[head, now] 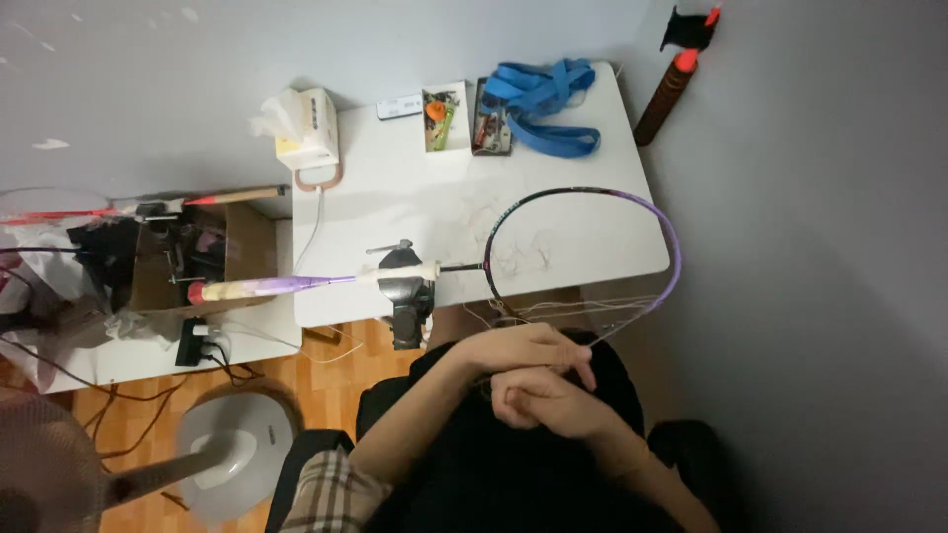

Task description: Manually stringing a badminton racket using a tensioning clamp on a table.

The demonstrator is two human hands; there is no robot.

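Both hands, left hand [523, 347] and right hand [543, 400], just below the racket [583, 252] head, seemingly pinching loose string [578, 308]; keep it taut, untangled.

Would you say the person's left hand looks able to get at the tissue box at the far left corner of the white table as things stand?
Probably yes: the left hand is busy with loose racket strings, and the clamped badminton racket lies between, yet the tabletop before the tissue box looks open.

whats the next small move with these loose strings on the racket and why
Probably draw the loose strings clear of the racket frame. Both the left hand and the right hand sit together at the frame's near edge, where strands hang slack and tangled; the head looks mostly unstrung.
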